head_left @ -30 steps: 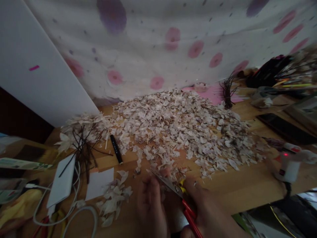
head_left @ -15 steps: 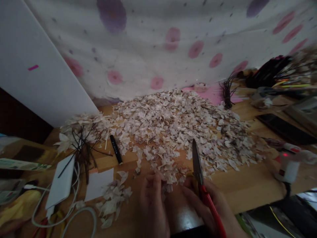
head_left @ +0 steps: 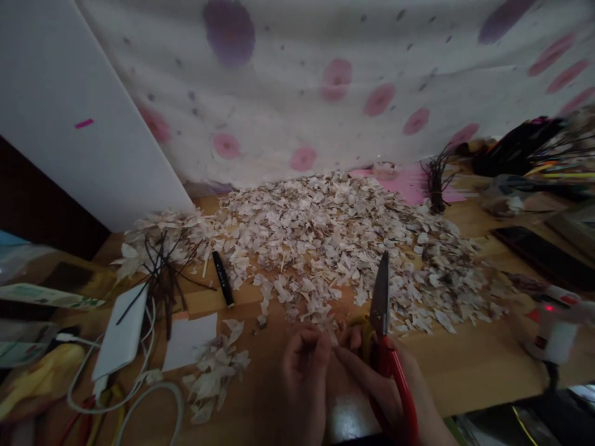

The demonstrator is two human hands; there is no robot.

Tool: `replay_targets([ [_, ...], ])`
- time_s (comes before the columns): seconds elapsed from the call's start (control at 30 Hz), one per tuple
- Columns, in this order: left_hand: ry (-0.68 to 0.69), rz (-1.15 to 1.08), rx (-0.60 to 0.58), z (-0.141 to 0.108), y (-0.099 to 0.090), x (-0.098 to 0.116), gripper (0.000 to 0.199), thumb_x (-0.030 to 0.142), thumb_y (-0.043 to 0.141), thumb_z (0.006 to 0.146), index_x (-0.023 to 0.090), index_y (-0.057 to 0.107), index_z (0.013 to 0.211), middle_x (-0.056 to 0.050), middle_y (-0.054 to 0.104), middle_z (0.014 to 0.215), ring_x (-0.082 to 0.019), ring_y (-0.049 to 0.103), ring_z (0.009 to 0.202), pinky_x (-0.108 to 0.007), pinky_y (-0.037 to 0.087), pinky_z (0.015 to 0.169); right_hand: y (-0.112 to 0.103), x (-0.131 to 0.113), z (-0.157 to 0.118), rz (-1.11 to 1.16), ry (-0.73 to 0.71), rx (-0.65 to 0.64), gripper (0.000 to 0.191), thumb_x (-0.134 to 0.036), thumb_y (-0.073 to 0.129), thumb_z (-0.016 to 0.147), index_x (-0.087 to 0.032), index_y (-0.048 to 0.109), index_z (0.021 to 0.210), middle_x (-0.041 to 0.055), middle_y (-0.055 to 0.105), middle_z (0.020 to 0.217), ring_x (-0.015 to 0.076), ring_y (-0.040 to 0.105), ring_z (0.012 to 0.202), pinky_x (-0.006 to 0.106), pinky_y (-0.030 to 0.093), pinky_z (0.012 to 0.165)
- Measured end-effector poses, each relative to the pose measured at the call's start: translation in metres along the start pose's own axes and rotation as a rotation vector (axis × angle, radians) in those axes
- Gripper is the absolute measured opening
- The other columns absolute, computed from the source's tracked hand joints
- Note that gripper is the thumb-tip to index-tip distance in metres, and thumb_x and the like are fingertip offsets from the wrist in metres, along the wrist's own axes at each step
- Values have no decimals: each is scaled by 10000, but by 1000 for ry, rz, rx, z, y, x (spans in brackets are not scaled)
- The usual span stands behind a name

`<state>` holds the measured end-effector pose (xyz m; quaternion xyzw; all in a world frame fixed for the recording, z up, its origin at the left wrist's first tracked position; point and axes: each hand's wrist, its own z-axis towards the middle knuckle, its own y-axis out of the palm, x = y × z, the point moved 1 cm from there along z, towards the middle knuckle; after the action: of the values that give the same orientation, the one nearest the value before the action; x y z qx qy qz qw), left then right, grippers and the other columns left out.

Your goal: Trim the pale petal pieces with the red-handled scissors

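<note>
Scissors [head_left: 381,303] with dark blades and red and yellow handles point up and away, and my right hand [head_left: 385,378] is closed around their handles. Just left of it, my left hand [head_left: 307,371] has its fingers curled and its fingertips pinched together; what lies between them is too small to make out. The fingertips of both hands nearly meet. Beyond them a wide heap of pale, papery petals [head_left: 320,229] covers the wooden table [head_left: 446,371]. A smaller pile of pale petals [head_left: 216,378] lies left of my left hand.
Left are a black marker [head_left: 223,279], a white paper [head_left: 190,341], dark twigs [head_left: 167,272] and a white power bank [head_left: 121,334] with cables. Right are a phone [head_left: 543,254], a white glue gun [head_left: 555,328] and a twig bundle [head_left: 436,183]. A patterned cloth [head_left: 279,93] hangs behind.
My hands have come closer together, the left moving right and its fingers curling tighter. The scissors have shifted slightly right and tilt differently. The whole view has shifted a little.
</note>
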<state>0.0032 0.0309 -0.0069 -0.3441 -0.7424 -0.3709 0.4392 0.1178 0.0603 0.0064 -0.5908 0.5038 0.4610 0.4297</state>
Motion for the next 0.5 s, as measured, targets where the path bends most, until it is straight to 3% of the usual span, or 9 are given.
replay_targets([
  [0.1,-81,-36,22,1,-4,-7,417,572,788,664,173,668,675,-15,652,668,-156,613,675,-241,503,665,2,-1,1,-50,12,-32,343,-496,713,732,-232,508,654,0,609,656,160,583,584,272,526,555],
  [0.23,-165,-69,68,1,-11,-15,475,643,694,722,177,732,805,-80,732,835,-227,676,815,-314,526,759,5,0,4,18,17,-52,321,-468,715,736,-230,510,671,0,616,675,165,605,633,274,532,611],
  [0.4,-88,-21,-128,3,-12,-6,326,493,747,747,181,721,838,-67,733,854,-216,680,838,-309,523,802,4,4,7,-24,63,-100,307,-445,721,748,-226,512,699,-10,609,689,151,592,619,260,520,599],
  [0.5,-63,-5,-102,4,-12,-5,293,463,752,747,178,708,798,-56,723,818,-202,674,816,-284,513,782,3,5,6,-100,75,-139,334,-473,707,782,-229,494,703,-11,612,691,147,587,595,244,508,546],
])
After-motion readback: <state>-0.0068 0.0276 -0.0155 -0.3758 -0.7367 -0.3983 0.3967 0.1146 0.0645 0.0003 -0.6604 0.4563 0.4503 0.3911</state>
